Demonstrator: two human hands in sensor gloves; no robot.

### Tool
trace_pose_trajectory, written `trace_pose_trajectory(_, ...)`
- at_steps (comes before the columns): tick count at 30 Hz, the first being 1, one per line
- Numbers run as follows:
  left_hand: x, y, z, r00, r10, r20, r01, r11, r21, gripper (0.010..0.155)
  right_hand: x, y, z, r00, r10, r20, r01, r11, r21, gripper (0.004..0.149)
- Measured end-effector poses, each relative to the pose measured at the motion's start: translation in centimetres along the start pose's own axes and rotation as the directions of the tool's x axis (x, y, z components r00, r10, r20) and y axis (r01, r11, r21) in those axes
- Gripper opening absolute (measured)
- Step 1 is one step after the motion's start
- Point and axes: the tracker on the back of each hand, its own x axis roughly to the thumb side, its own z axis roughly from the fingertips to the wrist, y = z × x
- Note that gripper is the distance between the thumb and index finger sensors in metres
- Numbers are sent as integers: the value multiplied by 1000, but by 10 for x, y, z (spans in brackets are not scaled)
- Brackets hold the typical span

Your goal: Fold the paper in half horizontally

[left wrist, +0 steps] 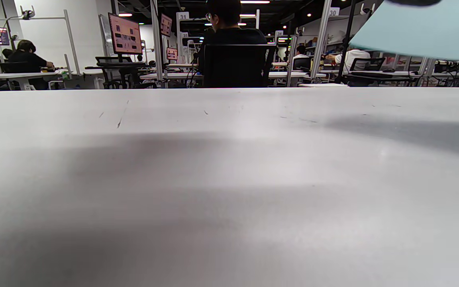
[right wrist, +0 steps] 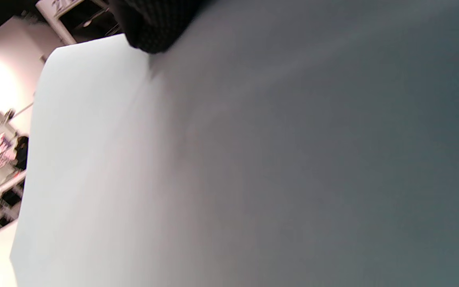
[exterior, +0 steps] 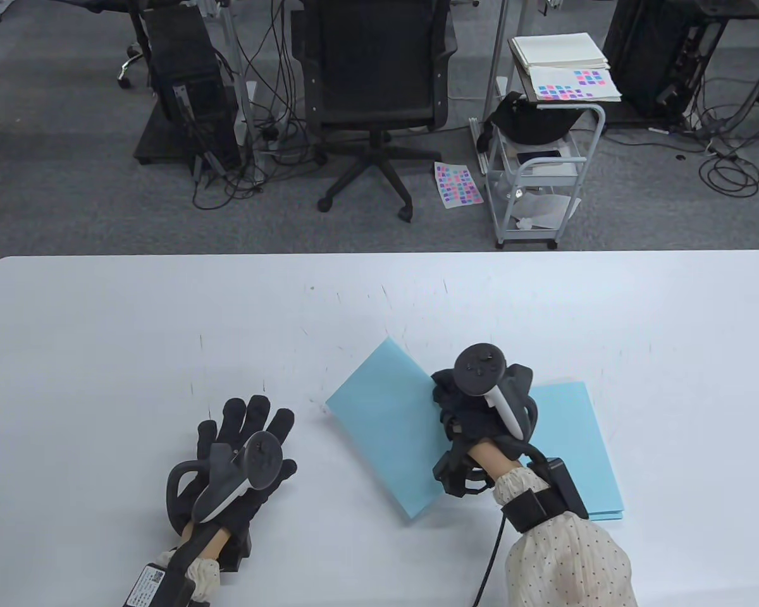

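A light blue sheet of paper (exterior: 389, 423) is held tilted above the white table (exterior: 164, 329) by my right hand (exterior: 462, 404), which grips its right edge. The sheet's left corner sits near the table. It fills the right wrist view (right wrist: 173, 167), with one gloved fingertip (right wrist: 150, 28) at its top edge, and shows as a raised corner in the left wrist view (left wrist: 424, 30). A stack of more light blue sheets (exterior: 582, 455) lies flat under and right of my right hand. My left hand (exterior: 246, 436) rests flat on the table, fingers spread, apart from the paper.
Beyond the table's far edge stand a black office chair (exterior: 373, 82), a white cart (exterior: 537, 164) with papers on it, and computer towers with cables on the floor. Bare table surface lies to the left and far side of the paper.
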Motion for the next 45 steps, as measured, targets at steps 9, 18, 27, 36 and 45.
trace_pose_trajectory(9, 1, -1, 1, 1000, -6, -1, 6, 1000, -2, 75, -64, -48, 5, 980, -112, -166, 89, 986, -142, 43)
trace_pose_trajectory(18, 2, -2, 1, 1000, -7, 0, 7, 1000, -11, 75, -141, -73, 8, 914, -153, -376, 79, 976, -204, 43)
trace_pose_trajectory(27, 3, -2, 2, 1000, -13, 4, 13, 1000, -14, 75, -194, -58, 4, 842, -173, -510, 79, 977, -199, 43)
trace_pose_trajectory(36, 2, -2, 2, 1000, -10, 1, 10, 1000, -12, 75, -206, -49, 1, 819, -100, -564, -11, 982, -190, 45)
trace_pose_trajectory(45, 2, -3, 3, 1000, -6, 1, 6, 1000, -15, 75, -206, -44, 4, 806, -17, -591, -106, 979, -172, 51)
